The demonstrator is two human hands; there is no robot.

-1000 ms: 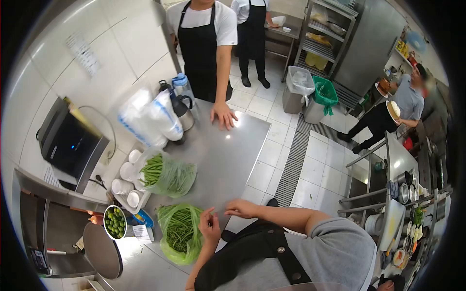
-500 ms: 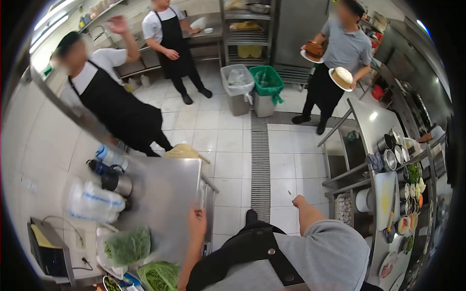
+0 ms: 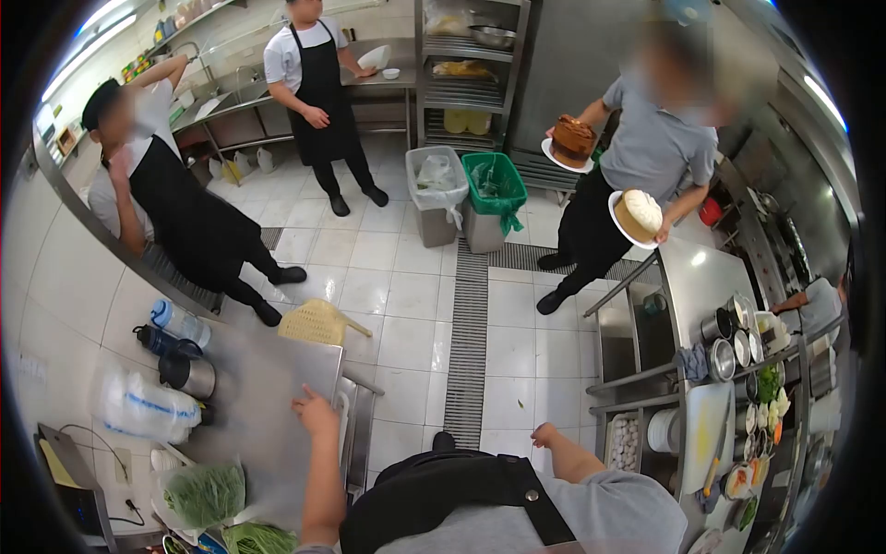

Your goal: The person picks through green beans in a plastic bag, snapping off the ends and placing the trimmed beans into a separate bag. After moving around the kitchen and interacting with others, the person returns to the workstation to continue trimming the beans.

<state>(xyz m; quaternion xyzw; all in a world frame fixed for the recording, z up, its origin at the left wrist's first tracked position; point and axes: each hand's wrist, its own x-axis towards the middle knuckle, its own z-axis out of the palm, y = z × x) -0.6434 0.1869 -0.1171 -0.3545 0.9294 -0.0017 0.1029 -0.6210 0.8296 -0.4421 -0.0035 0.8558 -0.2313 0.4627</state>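
Note:
My left hand (image 3: 317,411) is over the near right edge of the steel table (image 3: 268,379), fingers apart, with nothing visible in it. My right hand (image 3: 544,435) hangs over the tiled floor in front of my body, its fingers curled together and nothing seen in them. A small leaf-like scrap (image 3: 520,403) lies on the floor just beyond it. On the table's left side are a metal jug (image 3: 186,371), bottles (image 3: 180,321), plastic-wrapped packs (image 3: 143,406) and a bag of greens (image 3: 205,492).
At right, a person holds a brown cake (image 3: 573,140) and a white-topped cake (image 3: 637,214). Two aproned people stand at left and back. Bins (image 3: 494,189) stand mid-back, a yellow stool (image 3: 314,321) beyond the table, and a food counter (image 3: 709,434) on my right.
The view has shifted. My left hand has spread its fingers and reaches farther over the table. The person with the cakes is closer, and the leftmost person has lowered the raised hand to the head.

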